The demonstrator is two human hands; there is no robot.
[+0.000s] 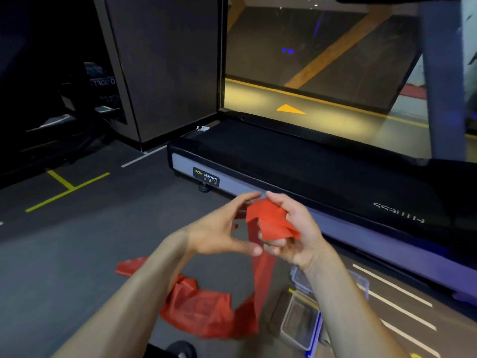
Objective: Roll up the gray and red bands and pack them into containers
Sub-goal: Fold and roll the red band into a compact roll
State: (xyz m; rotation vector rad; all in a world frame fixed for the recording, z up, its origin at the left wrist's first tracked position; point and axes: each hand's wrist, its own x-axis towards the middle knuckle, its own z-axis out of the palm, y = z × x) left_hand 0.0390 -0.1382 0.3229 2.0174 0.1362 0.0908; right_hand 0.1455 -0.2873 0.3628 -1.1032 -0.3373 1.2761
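Observation:
My right hand (291, 228) grips the bunched, partly rolled end of the red band (271, 220) at chest height. The rest of the band hangs down and lies crumpled on the grey floor (77, 254) below my arms. My left hand (222, 228) is just left of the bundle, fingers spread and curved around it; its fingertips come close to the right hand's, and it holds nothing. A clear plastic container (299, 321) with a blue edge sits on the floor under my right forearm. A second clear container (361, 282) is partly hidden behind that arm. No gray band is visible.
A black and grey treadmill (284, 161) runs across the view right behind my hands. A dark pillar (165, 68) stands at the back left, with a mirror or window beside it. Yellow and white lines mark the floor. A dark shoe tip (180, 348) shows at the bottom.

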